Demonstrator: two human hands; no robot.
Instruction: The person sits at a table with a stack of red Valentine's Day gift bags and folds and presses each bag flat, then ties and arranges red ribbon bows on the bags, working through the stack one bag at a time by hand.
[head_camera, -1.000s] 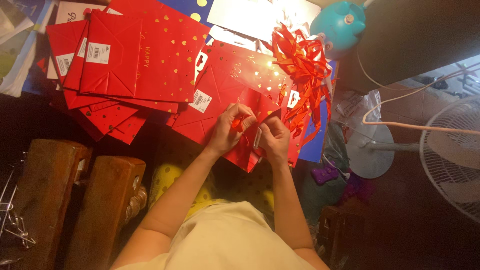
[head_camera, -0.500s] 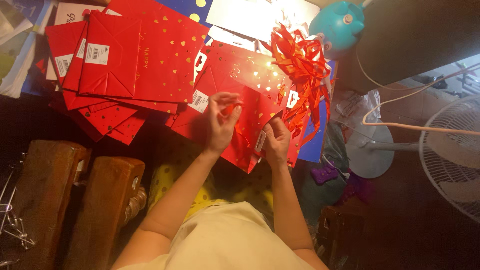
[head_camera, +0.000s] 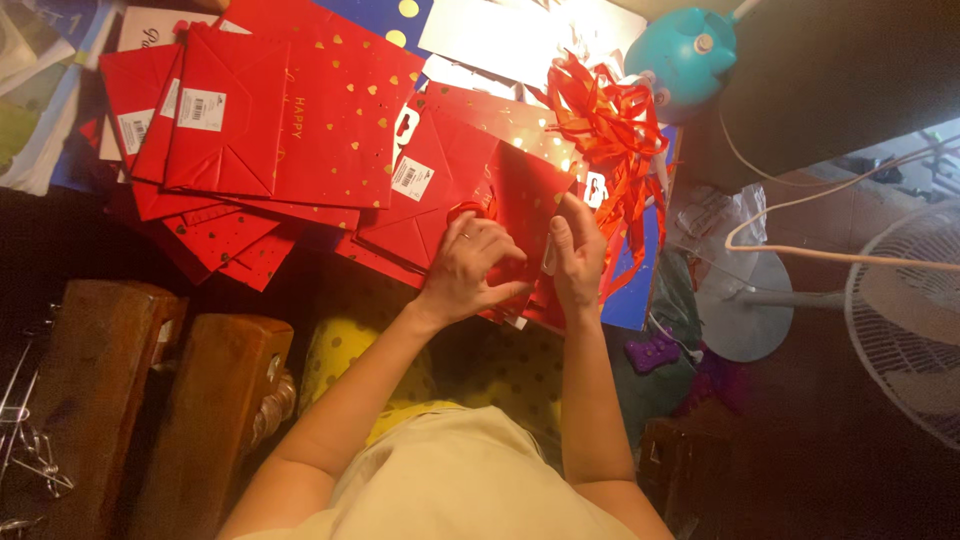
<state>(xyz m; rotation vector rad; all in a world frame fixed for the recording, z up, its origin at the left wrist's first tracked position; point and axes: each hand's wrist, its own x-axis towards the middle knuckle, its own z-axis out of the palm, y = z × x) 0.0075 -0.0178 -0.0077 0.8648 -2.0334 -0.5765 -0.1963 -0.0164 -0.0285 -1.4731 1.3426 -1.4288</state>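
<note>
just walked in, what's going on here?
A person is working with both hands on a flat red gift bag dotted with gold. The left hand and right hand pinch it at its near edge, close together, with a bit of red ribbon by the left fingers. A stack of matching red bags lies to the left, a bunch of red ribbon handles behind the right hand. A white fan stands at far right.

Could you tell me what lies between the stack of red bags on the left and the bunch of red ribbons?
In the head view, the red bag that both hands work on lies between the stack and the ribbons; left hand and right hand grip its near edge.
</note>
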